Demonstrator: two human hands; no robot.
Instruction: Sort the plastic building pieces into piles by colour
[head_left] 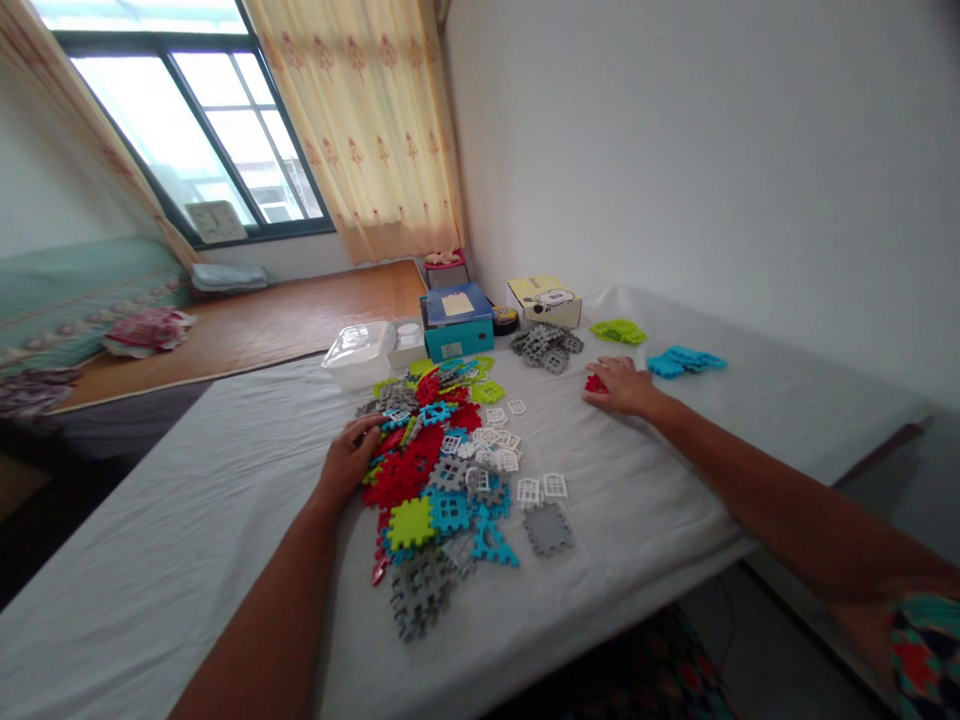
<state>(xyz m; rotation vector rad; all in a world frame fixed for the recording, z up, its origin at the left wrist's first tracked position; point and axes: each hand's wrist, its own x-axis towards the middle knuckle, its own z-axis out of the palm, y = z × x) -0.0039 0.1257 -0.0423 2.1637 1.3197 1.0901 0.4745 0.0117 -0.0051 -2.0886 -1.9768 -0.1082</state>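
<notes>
Covering part of a red piece, the right hand is positioned palm down over the white tablecloth, right of the mixed pile. Its fingers are bent over the red piece, which shows at the left side of the hand; whether they pinch it or only press on it cannot be told. The left hand is located at the left edge of the mixed pile, fingers bent and directed toward the pieces; their tips are unclear, so a grip cannot be confirmed.

The mixed pile consists of red, blue, green and gray interlocking plates, with white window pieces along its right side. A gray square plate lies flat near the pile's right side. Sorted groups are arranged as follows: a gray heap far of the right hand and to its left, green pieces on the far side, blue pieces to the right. A yellow box stands just beyond the gray heap.
</notes>
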